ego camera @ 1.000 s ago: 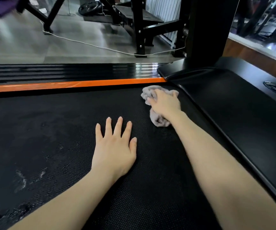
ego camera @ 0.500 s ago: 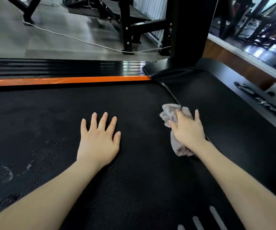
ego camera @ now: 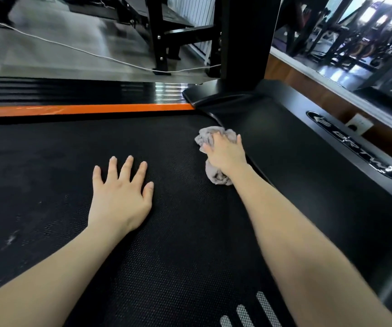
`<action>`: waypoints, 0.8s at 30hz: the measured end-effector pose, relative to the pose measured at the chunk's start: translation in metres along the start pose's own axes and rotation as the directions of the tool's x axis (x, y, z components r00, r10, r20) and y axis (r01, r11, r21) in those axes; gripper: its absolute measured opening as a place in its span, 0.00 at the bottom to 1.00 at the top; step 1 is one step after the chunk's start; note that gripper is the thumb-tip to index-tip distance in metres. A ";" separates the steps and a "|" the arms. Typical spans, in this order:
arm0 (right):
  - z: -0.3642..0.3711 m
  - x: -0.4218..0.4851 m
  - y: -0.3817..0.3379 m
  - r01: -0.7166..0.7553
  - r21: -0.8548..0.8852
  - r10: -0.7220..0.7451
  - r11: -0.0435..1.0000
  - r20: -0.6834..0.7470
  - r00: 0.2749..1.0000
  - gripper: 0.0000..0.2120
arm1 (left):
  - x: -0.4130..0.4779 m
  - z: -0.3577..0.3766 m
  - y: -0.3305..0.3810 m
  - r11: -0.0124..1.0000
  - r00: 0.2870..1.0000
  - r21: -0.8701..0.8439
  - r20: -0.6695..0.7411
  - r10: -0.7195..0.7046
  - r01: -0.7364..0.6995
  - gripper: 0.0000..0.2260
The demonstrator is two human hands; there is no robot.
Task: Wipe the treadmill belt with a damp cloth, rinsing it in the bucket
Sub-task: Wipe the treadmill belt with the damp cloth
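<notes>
Cloth (ego camera: 205,137), grey and crumpled, lies on the treadmill belt (ego camera: 48,185) near its far right corner, pressed down by the right hand (ego camera: 225,154), fingers spread over it. The left hand (ego camera: 119,199) rests flat and splayed mid-belt.

Belt (ego camera: 48,166) open leftward; motor cover (ego camera: 296,166) and upright post (ego camera: 247,43) block right.
</notes>
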State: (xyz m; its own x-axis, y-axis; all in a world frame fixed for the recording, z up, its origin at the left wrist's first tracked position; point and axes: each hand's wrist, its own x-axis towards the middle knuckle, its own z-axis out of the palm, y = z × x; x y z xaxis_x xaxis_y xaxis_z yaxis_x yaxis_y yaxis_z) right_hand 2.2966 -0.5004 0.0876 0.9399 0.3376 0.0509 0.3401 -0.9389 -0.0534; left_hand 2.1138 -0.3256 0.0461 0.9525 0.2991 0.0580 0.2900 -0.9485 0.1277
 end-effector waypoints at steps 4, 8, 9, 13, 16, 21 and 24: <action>0.000 -0.104 0.020 0.294 0.096 -0.290 0.951 -0.053 0.955 0.24 | 0.001 -0.002 0.003 1.000 1.000 0.018 0.006 0.002 -0.002 0.27; 0.011 -0.174 0.037 0.477 0.097 -0.470 0.874 -0.084 0.879 0.25 | -0.001 -0.001 0.003 1.000 1.000 0.024 0.005 -0.002 0.002 0.28; 0.010 -0.163 0.039 0.459 0.091 -0.456 0.884 -0.051 0.889 0.25 | -0.002 0.000 0.003 1.000 1.000 0.028 0.005 -0.001 0.001 0.28; 0.003 -0.054 0.013 0.118 0.009 -0.118 0.993 0.028 0.993 0.23 | 0.001 0.000 0.002 0.999 1.000 0.038 0.008 -0.002 0.002 0.28; 0.001 -0.009 -0.020 -0.010 0.014 0.010 1.000 -0.023 1.000 0.16 | 0.001 0.001 0.001 1.000 1.000 0.019 -0.003 -0.003 0.003 0.27; 0.009 -0.143 -0.010 0.315 0.166 -0.313 0.934 -0.037 0.949 0.21 | 0.002 -0.003 0.000 1.000 1.000 0.007 0.017 0.004 -0.005 0.26; -0.004 -0.232 0.040 0.322 0.158 -0.329 0.933 0.019 0.944 0.24 | 0.000 -0.005 -0.001 1.000 1.000 0.006 0.023 0.014 -0.014 0.26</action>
State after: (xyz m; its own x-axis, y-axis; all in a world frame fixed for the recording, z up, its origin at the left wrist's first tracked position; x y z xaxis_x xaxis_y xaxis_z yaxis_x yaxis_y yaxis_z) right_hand 2.0923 -0.6163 0.0775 0.7760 0.6290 0.0472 0.6251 -0.7569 -0.1908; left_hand 2.1133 -0.3240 0.0511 0.9582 0.2836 0.0369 0.2774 -0.9531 0.1208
